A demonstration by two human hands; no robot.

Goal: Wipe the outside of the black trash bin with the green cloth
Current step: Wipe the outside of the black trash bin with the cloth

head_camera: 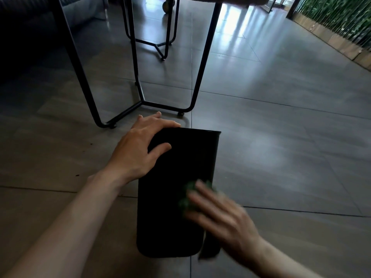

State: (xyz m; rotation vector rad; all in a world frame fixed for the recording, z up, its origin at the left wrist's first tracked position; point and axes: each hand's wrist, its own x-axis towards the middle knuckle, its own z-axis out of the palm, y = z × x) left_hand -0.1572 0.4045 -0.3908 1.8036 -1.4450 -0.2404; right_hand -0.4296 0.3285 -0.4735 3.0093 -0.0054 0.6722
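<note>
**Bin Steadied on Its Side While the Cloth Is Pressed to Its Wall**

Fingers [202, 199] of the right hand [222, 215] are spread flat and pressed onto the green cloth [189, 194], which is bunched beneath them against the upper wall of the black trash bin [170, 197]; the hand is blurred, so a wiping stroke is judged to be under way. A dark strip, probably a loose end of the cloth, is seen hanging beside the bin's near right corner. The bin is laid on its side on the grey tiled floor [281, 157], its open rim turned away from the camera and its closed base nearest. The left hand [140, 149] is clamped over the far left edge near the rim, thumb on the top wall and fingers curled around the side. This hold is judged to keep the bin from sliding or rolling under the strokes, and the lying position to bring one long wall within easy reach. Just beyond the rim, the black metal legs of a table [138, 57] are seen. A green planted strip [341, 21] is visible at far right. No brand, label or writing can be read on the bin or the cloth.
</note>
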